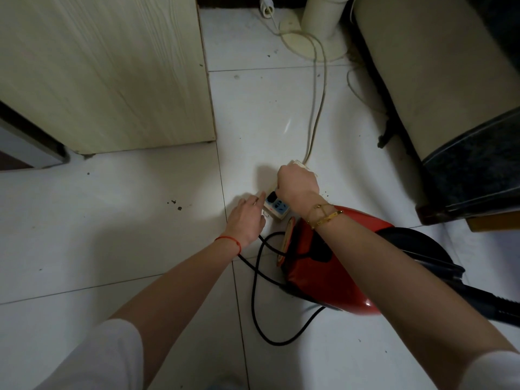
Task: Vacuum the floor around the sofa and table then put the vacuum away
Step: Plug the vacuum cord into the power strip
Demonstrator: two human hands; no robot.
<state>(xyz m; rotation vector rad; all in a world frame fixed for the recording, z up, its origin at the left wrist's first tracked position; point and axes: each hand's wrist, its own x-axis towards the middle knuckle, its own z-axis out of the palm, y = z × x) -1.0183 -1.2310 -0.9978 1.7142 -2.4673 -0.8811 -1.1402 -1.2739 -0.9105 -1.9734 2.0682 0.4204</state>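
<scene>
Vacuum [323, 266]: red canister body on the floor [126, 220], lower right of centre in the frame, directly under your right forearm. Its black cord [256, 291] loops below centre and runs up toward the power strip [277, 211], just above the vacuum's near end.

Power strip: long axis runs from lower left to upper right; its pale lead [315, 108] goes up the frame toward the round white stand base [309, 49].

Right hand [298, 187]: over the upper end of the strip, grip closed as a fist on something there. Probably the black plug [271, 197], but your knuckles hide the contact, so unconfirmed.

Left hand [247, 220]: fingers [260, 199] spread, pressed on the strip's lower-left end; looks like bracing.

Judgement: plug axis stands out of the strip's face, toward you. Right hand is the nearer one; move it along that axis while the left holds the strip down.
</scene>
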